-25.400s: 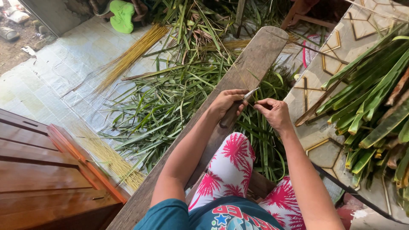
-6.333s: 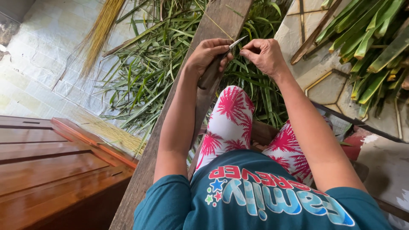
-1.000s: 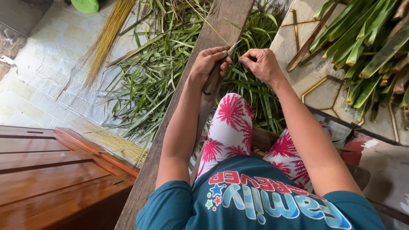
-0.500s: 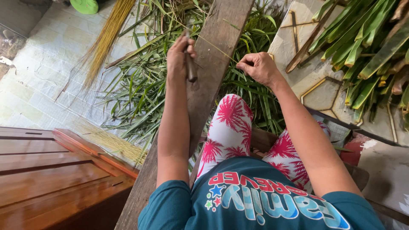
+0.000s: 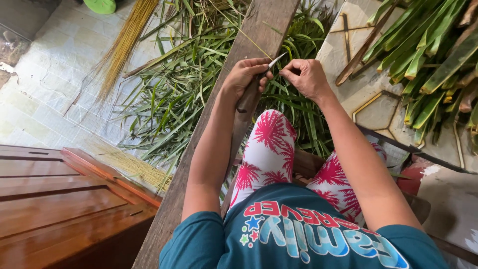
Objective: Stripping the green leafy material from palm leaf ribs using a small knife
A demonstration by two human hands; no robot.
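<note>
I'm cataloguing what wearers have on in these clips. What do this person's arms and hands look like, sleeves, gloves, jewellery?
Both arms are bare from the short teal sleeves of a T-shirt down to the fingers. The left hand and right hand wear no gloves, and no watch, bracelet or ring shows. The left sleeve ends above the elbow, as does the right sleeve.

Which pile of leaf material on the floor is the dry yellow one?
The bundle of thin yellow sticks at upper left. The stripped green leaves beside the wooden plank and the broad leaves at upper right are green.
</note>
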